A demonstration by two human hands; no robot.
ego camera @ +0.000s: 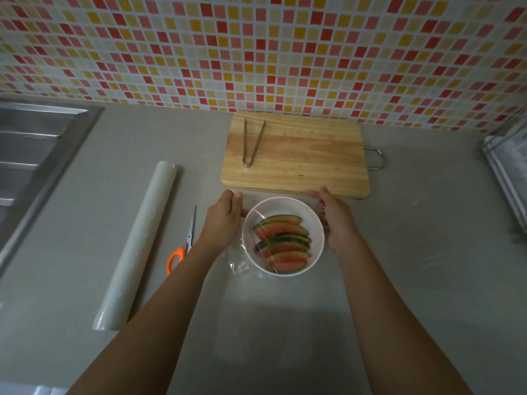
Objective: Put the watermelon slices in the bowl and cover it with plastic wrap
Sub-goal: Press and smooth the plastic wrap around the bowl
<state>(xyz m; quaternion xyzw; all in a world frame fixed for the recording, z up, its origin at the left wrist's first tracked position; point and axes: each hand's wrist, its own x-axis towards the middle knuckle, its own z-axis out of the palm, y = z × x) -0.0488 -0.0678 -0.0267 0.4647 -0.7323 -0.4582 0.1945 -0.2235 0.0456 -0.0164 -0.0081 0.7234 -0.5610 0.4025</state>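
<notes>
A grey tabletop runs under a wall of red, yellow and cream tiles, with a steel sink sunk into its far left end. At the far middle lies a wooden cutting board, a wire handle at its right edge, and metal tongs rest on its left part with the legs spread toward the wall. To the left a long roll of plastic wrap lies slanted on the tabletop, and just right of it lie scissors with orange handles. Near the board's front edge sits a white bowl holding the watermelon slices, stacked rind up. A sheet of plastic wrap lies over the bowl, its loose edge crumpled on the tabletop at the near left. The left hand rests at the bowl's left rim, its grip curled closed on the film there. The right hand is at the right rim, fingers bent down pinching the film against the side.
</notes>
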